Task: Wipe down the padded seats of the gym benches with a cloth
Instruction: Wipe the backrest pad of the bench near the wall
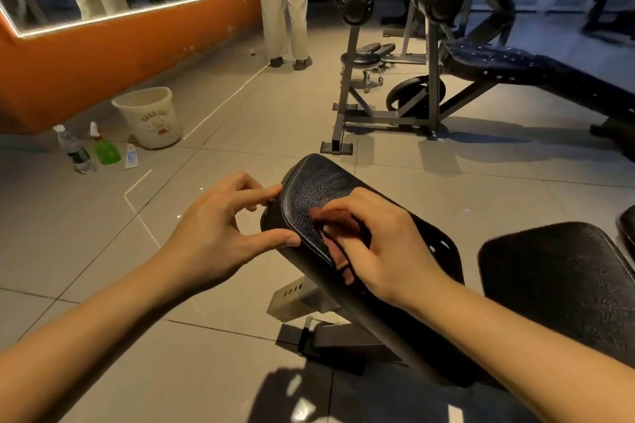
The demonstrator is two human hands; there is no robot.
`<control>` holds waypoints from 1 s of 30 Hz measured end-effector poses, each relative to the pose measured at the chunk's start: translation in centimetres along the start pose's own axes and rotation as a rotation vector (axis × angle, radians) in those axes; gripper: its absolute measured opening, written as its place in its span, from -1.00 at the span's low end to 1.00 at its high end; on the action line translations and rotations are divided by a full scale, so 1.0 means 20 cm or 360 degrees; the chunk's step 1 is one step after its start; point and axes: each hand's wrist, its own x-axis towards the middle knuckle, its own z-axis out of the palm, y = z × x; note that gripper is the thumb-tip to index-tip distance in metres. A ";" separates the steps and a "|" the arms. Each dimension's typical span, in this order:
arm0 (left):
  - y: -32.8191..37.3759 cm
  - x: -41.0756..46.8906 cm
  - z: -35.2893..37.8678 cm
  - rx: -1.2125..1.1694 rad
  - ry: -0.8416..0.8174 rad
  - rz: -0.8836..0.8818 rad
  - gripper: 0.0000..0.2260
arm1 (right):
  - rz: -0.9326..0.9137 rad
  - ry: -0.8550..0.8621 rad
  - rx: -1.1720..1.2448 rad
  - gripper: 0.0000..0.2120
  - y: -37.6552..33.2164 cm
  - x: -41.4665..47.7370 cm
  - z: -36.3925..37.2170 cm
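**A:** Where is the cloth?

**B:** The small rust-red cloth [338, 221] lies bunched on the black, grained-leather padded seat [309, 187] with pale stitching. It sits nearer the seat's left edge than its right. The right hand [378, 244] covers most of it, fingers curled over the wad and pressing it onto the leather.

**A:** And the other hand?

**B:** The left hand [220, 233] is spread against the seat's left edge. The thumb tip is on the near part of the side wall and the forefinger tip is by the far-left corner. The other fingers are loosely bent and clasp nothing.

**A:** How will the cloth handle?

**B:** Soft, light and limp, I'd judge. It could fold or slip from under the palm unless gathered in the fingers, so take it by the bunched middle. The leather looks smooth over firm padding, so the cloth should glide. The seat is tilted on its steel frame, so bracing its edge seems sensible.

**A:** What's around it?

**B:** A second black pad [556, 282] lies just to the right, with a gap between. On the grey tiled floor [240, 113], well off to the left, stand four things by the orange wall [103, 55]:
- a cream plastic bucket [149, 117]
- a green spray bottle [104, 148]
- a clear water bottle [74, 149]
- a white tube [131, 156]

Farther back are a black weight bench [515, 65] and a person [285, 3] in pale trousers.
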 end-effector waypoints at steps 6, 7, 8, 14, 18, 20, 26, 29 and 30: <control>0.01 -0.01 0.02 -0.0057 0.0017 0.0025 -0.19 | 0.0678 0.0258 -0.0428 -0.93 0.36 0.00 -0.08; 0.01 -0.02 0.02 -0.0078 0.0034 0.0040 -0.19 | 0.0603 0.0256 -0.0393 -0.95 0.29 -0.01 -0.06; 0.01 -0.03 0.03 -0.0085 0.0049 0.0054 -0.19 | 0.0459 0.0238 -0.0328 -0.96 0.20 -0.03 -0.04; 0.01 -0.03 0.03 -0.0012 0.0023 0.0069 -0.22 | 0.0315 0.0181 -0.0212 -0.88 0.25 0.01 -0.05; 0.02 -0.02 0.02 0.0016 0.0019 0.0078 -0.22 | 0.0606 0.0234 -0.0371 -0.88 0.28 0.04 -0.06; 0.02 -0.02 0.02 0.0006 0.0031 0.0074 -0.21 | 0.0241 0.0175 -0.0173 -0.84 0.08 0.01 -0.01; 0.01 -0.02 0.02 0.0041 0.0002 0.0066 -0.20 | 0.0395 0.0207 -0.0274 -0.90 0.31 0.09 -0.08; 0.01 -0.01 0.01 0.0056 -0.0003 0.0078 -0.17 | 0.0587 0.0259 -0.0398 -0.92 0.32 0.09 -0.07; 0.01 -0.01 0.00 0.0062 0.0005 0.0083 -0.17 | 0.0444 0.0228 -0.0342 -0.88 0.23 0.08 -0.04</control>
